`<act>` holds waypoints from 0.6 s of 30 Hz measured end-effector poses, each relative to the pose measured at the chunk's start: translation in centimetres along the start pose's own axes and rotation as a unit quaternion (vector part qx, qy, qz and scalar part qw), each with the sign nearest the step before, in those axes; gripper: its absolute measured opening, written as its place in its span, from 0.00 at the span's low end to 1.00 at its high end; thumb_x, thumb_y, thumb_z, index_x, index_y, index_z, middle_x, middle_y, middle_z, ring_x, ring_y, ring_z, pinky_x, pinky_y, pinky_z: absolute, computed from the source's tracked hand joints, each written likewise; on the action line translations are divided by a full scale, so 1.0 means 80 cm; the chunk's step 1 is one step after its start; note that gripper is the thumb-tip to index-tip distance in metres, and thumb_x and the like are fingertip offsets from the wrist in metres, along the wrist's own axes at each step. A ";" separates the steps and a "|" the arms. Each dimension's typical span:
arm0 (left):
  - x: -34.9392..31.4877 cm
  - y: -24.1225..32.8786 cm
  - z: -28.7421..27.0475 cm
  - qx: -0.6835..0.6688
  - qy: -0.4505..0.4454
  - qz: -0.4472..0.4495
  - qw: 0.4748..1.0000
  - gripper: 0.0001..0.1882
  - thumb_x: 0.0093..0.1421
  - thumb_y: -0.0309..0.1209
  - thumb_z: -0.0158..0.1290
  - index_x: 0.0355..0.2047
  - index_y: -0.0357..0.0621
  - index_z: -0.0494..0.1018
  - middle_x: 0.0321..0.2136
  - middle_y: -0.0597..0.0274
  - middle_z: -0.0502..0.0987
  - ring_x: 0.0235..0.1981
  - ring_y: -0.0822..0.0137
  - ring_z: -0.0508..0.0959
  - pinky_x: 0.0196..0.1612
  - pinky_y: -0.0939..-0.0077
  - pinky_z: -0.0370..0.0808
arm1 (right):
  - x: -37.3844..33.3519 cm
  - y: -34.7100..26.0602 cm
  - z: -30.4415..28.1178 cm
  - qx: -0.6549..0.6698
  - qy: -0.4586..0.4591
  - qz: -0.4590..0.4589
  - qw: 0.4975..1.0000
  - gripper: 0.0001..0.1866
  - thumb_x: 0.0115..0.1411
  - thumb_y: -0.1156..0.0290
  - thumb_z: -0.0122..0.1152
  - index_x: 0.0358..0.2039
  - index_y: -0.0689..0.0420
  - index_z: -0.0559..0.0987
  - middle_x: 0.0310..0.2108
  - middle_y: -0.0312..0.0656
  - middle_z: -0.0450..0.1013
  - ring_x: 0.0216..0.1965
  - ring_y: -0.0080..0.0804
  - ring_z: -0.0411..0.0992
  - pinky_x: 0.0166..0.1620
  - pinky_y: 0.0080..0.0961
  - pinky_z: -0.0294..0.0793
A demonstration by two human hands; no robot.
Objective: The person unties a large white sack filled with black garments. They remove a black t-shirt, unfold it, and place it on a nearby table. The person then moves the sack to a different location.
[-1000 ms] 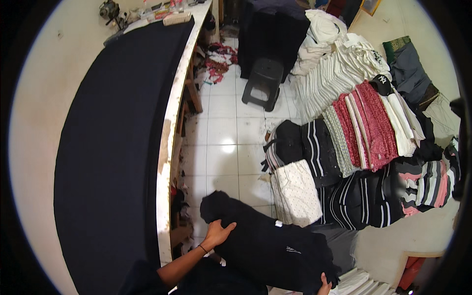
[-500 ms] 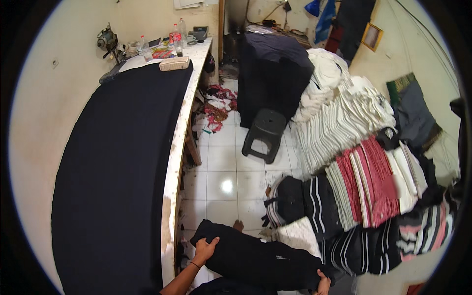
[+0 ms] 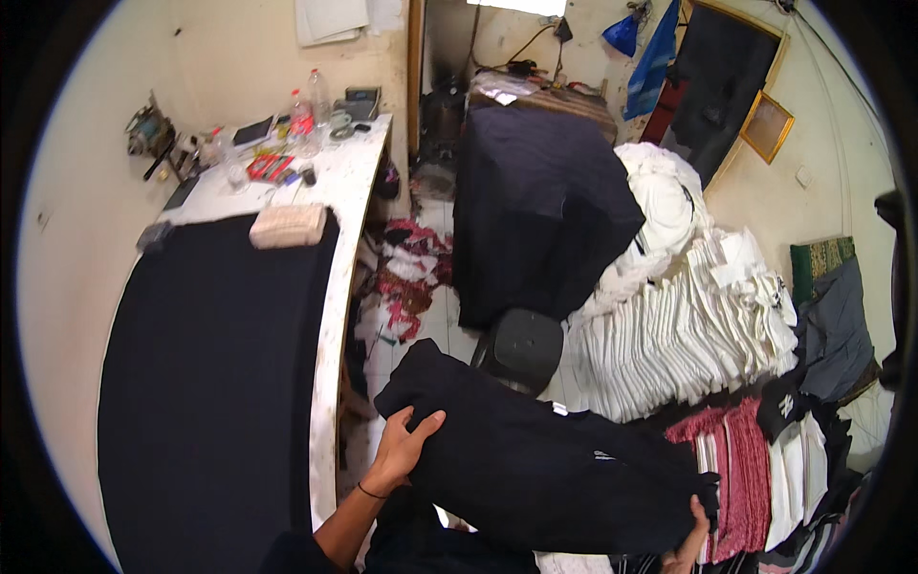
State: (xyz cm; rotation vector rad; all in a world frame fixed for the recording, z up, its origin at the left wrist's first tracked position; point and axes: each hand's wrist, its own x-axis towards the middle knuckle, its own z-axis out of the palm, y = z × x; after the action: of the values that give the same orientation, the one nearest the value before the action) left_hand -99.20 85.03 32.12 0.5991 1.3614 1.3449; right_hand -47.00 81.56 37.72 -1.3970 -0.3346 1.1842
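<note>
Grasping black garment [image 3: 545, 459] at opposite ends: both hands [image 3: 398, 450]. Garment partly hides black stool [image 3: 526, 346], red folded cloth [image 3: 741, 478].

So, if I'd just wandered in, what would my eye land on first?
Probably the black garment at lower middle, held between the left hand and the right hand. Next might come the long dark fabric spread over much of the white table on the left. Against all that black, the white cloth pile on the right stands out too.
</note>
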 end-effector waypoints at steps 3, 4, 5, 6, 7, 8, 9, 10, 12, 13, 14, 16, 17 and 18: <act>0.132 0.107 0.001 -0.025 -0.069 0.037 0.997 0.20 0.73 0.39 0.65 0.51 0.30 0.81 0.46 0.59 0.85 0.45 0.72 0.83 0.51 0.74 0.81 | 0.036 -0.039 0.113 0.005 -0.001 -0.060 0.998 0.37 0.63 0.50 0.76 0.67 0.60 0.79 0.64 0.48 0.79 0.64 0.47 0.78 0.68 0.45 0.78; 0.176 0.144 0.007 -0.050 -0.089 0.048 0.994 0.20 0.74 0.38 0.65 0.52 0.31 0.81 0.46 0.60 0.85 0.45 0.72 0.83 0.51 0.74 0.81 | 0.049 -0.053 0.149 0.003 0.014 -0.087 0.996 0.35 0.65 0.52 0.74 0.66 0.60 0.80 0.63 0.49 0.80 0.63 0.47 0.78 0.67 0.45 0.79; 0.215 0.179 0.015 -0.072 -0.097 0.044 0.992 0.19 0.74 0.37 0.64 0.52 0.31 0.81 0.46 0.60 0.85 0.45 0.72 0.83 0.52 0.74 0.81 | 0.059 -0.068 0.182 -0.009 0.033 -0.131 0.991 0.33 0.66 0.53 0.71 0.64 0.60 0.81 0.62 0.49 0.80 0.61 0.47 0.79 0.66 0.45 0.80; 0.257 0.216 0.021 -0.084 -0.121 0.066 0.987 0.17 0.75 0.35 0.63 0.53 0.31 0.81 0.47 0.61 0.85 0.46 0.74 0.83 0.52 0.76 0.81 | 0.070 -0.084 0.216 -0.020 0.058 -0.181 0.981 0.30 0.67 0.54 0.69 0.63 0.61 0.81 0.61 0.50 0.81 0.60 0.47 0.79 0.64 0.45 0.81; 0.301 0.252 0.029 -0.099 -0.148 0.068 0.982 0.17 0.75 0.35 0.63 0.53 0.31 0.81 0.47 0.61 0.85 0.46 0.74 0.83 0.52 0.76 0.81 | 0.079 -0.099 0.247 -0.040 0.088 -0.240 0.966 0.28 0.68 0.55 0.67 0.62 0.61 0.82 0.61 0.51 0.81 0.59 0.47 0.80 0.63 0.46 0.81; 0.343 0.285 0.037 -0.109 -0.171 0.058 0.978 0.18 0.75 0.36 0.63 0.53 0.31 0.81 0.47 0.61 0.86 0.46 0.74 0.83 0.52 0.77 0.81 | 0.087 -0.116 0.277 -0.071 0.120 -0.303 0.943 0.26 0.70 0.56 0.65 0.61 0.61 0.83 0.60 0.52 0.82 0.58 0.47 0.80 0.62 0.46 0.82; 0.381 0.314 0.044 -0.118 -0.192 0.038 0.974 0.18 0.75 0.36 0.63 0.53 0.31 0.81 0.47 0.62 0.86 0.46 0.74 0.83 0.53 0.77 0.81 | 0.092 -0.132 0.305 -0.115 0.152 -0.367 0.910 0.25 0.71 0.57 0.63 0.59 0.62 0.83 0.59 0.53 0.82 0.57 0.47 0.81 0.60 0.46 0.83; 0.420 0.342 0.050 -0.126 -0.220 0.025 0.967 0.19 0.76 0.37 0.63 0.53 0.30 0.81 0.47 0.62 0.86 0.47 0.75 0.83 0.53 0.78 0.80 | 0.096 -0.146 0.332 -0.165 0.189 -0.429 0.868 0.23 0.72 0.58 0.61 0.58 0.62 0.84 0.58 0.53 0.82 0.56 0.47 0.82 0.59 0.46 0.84; 0.502 0.384 0.068 -0.127 -0.268 0.021 0.955 0.19 0.76 0.38 0.63 0.53 0.31 0.81 0.46 0.62 0.86 0.46 0.74 0.83 0.53 0.77 0.81 | 0.105 -0.169 0.383 -0.266 0.227 -0.565 0.747 0.21 0.75 0.60 0.57 0.56 0.62 0.86 0.56 0.55 0.83 0.54 0.48 0.83 0.56 0.47 0.86; 0.542 0.399 0.079 -0.124 -0.290 0.010 0.949 0.19 0.76 0.38 0.63 0.52 0.31 0.81 0.46 0.62 0.86 0.46 0.74 0.83 0.53 0.77 0.81 | 0.114 -0.174 0.409 -0.317 0.216 -0.632 0.673 0.20 0.76 0.61 0.55 0.54 0.63 0.86 0.55 0.56 0.84 0.52 0.48 0.83 0.55 0.47 0.87; 0.580 0.411 0.089 -0.098 -0.288 0.018 0.953 0.20 0.76 0.41 0.63 0.49 0.31 0.82 0.44 0.62 0.86 0.45 0.75 0.83 0.51 0.78 0.79 | 0.129 -0.184 0.435 -0.266 0.296 -0.590 0.702 0.22 0.74 0.61 0.58 0.54 0.66 0.86 0.55 0.59 0.84 0.52 0.50 0.84 0.57 0.49 0.87; 0.670 0.436 0.112 -0.053 -0.318 0.041 0.946 0.21 0.76 0.43 0.63 0.45 0.31 0.83 0.41 0.63 0.86 0.43 0.76 0.81 0.49 0.77 0.78 | 0.168 -0.192 0.494 -0.167 0.401 -0.516 0.739 0.24 0.72 0.61 0.61 0.55 0.69 0.86 0.55 0.62 0.84 0.52 0.53 0.84 0.59 0.52 0.86; 0.711 0.449 0.123 -0.019 -0.330 0.045 0.943 0.22 0.76 0.44 0.62 0.44 0.32 0.83 0.40 0.64 0.85 0.42 0.77 0.81 0.48 0.76 0.77 | 0.196 -0.185 0.525 -0.144 0.413 -0.497 0.750 0.24 0.72 0.61 0.62 0.56 0.69 0.85 0.55 0.62 0.83 0.52 0.53 0.84 0.59 0.51 0.86; 0.759 0.465 0.139 -0.008 -0.346 0.035 0.938 0.24 0.75 0.45 0.63 0.39 0.30 0.81 0.35 0.64 0.84 0.39 0.77 0.79 0.44 0.74 0.76 | 0.226 -0.178 0.559 -0.128 0.419 -0.483 0.759 0.24 0.72 0.61 0.62 0.57 0.69 0.85 0.56 0.61 0.83 0.53 0.53 0.83 0.60 0.51 0.85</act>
State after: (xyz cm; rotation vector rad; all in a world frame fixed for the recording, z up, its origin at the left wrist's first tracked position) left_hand -118.91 152.34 48.61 1.0023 0.7553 1.0444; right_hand -68.03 124.82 52.53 -1.5183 -0.4827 -0.3850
